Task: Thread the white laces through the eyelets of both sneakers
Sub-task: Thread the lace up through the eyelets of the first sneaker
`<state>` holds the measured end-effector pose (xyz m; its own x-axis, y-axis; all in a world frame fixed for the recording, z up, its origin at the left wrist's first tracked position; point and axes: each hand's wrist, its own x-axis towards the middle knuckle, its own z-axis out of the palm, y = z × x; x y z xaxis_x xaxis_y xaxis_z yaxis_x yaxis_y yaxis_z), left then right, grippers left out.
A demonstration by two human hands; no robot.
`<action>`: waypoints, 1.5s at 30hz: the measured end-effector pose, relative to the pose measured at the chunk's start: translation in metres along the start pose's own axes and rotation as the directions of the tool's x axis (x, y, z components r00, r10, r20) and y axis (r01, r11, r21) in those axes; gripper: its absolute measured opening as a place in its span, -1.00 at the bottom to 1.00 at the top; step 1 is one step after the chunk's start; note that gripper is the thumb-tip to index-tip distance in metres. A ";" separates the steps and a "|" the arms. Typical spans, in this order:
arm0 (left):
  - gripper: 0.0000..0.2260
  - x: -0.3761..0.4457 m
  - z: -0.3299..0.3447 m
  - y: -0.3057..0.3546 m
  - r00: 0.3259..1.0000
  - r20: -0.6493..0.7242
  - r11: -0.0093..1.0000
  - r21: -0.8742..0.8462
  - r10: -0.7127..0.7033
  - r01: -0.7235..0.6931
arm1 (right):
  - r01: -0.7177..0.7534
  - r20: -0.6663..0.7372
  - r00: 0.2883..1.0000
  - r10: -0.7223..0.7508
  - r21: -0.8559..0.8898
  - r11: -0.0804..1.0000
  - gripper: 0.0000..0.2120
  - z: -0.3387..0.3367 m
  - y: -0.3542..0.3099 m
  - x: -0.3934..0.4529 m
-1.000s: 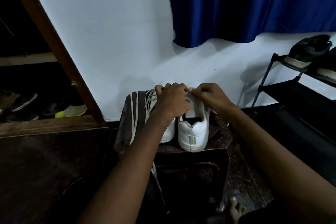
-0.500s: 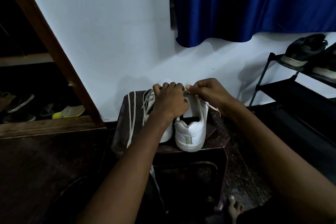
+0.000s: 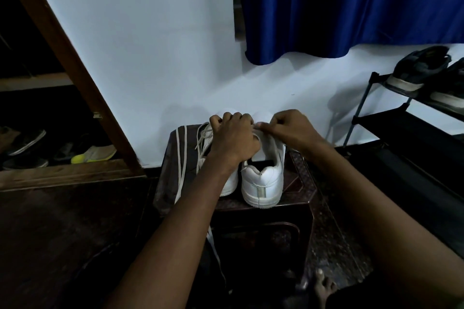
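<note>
Dim stool top: left hand and right hand curl over sneakers, hiding the pinched lace.

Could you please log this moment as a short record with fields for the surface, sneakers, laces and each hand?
surface: dark stool against the white wall
sneakers: two white sneakers side by side, heels toward the camera; right sneaker, left sneaker partly hidden by the forearm
laces: left sneaker's lace shows threaded; loose white lace lies on the stool's left side and hangs over the front edge
left hand: fingers curled over the sneakers' fronts; what it grips is hidden
right hand: pinches something white at the right sneaker's front, probably a lace
background: shoe rack at right
</note>
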<state>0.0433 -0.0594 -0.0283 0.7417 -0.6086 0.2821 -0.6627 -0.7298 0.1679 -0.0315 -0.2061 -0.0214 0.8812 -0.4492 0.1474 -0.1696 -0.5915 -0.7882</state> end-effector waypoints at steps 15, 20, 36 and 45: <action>-0.63 0.000 -0.001 0.001 1.000 -0.013 0.999 0.039 -0.021 0.022 | -0.120 0.015 0.991 0.131 0.524 0.843 -0.56 -0.015 -0.008 -0.004; -0.65 0.000 0.001 0.000 0.999 -0.034 1.000 0.004 -0.024 0.024 | 0.100 0.027 0.995 -0.096 -0.216 0.971 -0.80 0.001 -0.008 -0.003; -0.63 0.000 0.000 0.000 0.999 -0.023 1.000 0.016 -0.022 0.023 | -0.200 0.181 0.978 0.103 0.955 0.221 -0.76 -0.009 -0.007 0.008; -0.64 0.000 0.001 -0.001 1.000 -0.017 1.000 0.004 -0.024 0.024 | 0.169 -0.103 0.975 -0.196 -0.225 0.960 -0.70 -0.013 -0.006 -0.006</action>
<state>0.0436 -0.0591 -0.0291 0.7555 -0.5855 0.2939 -0.6441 -0.7457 0.1705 -0.0410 -0.2087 -0.0098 0.8469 -0.3914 0.3600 -0.1134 -0.7944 -0.5968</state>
